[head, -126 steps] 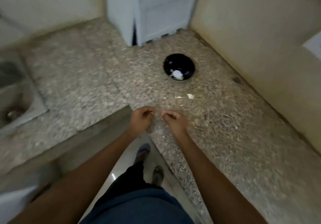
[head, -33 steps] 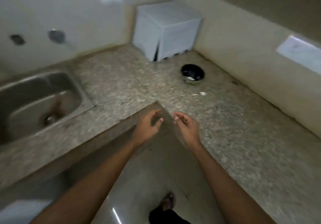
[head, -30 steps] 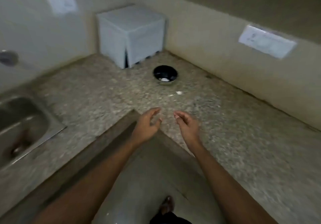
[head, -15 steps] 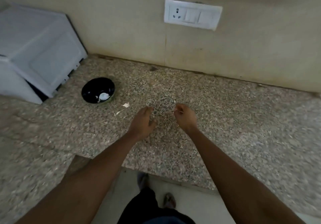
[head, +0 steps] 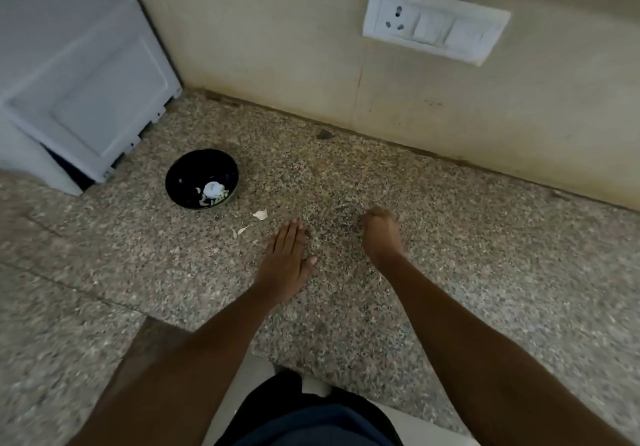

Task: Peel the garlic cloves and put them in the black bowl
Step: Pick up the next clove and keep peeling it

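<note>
The black bowl [head: 183, 174] stands on the speckled stone counter [head: 450, 272], at the left near the white box. Inside it lie a white peeled garlic piece [head: 213, 188] and some pale bits. Two garlic skin scraps [head: 260, 214] lie on the counter between the bowl and my hands. My left hand [head: 285, 262] rests flat, palm down, fingers stretched out, holding nothing. To its right, my right hand [head: 381, 234] has its fingers curled under, knuckles up, fingertips on the counter. Nothing shows in it. No unpeeled clove is visible.
A white plastic box [head: 79, 78] fills the back left corner. The beige wall carries a white socket and switch plate [head: 434, 26]. The counter's inner edge [head: 277, 359] runs just in front of my body, with the floor below.
The view swung right from the sink corner to the wall with the socket. Both hands came down onto the counter; my left hand flattened and my right hand's fingers curled.
</note>
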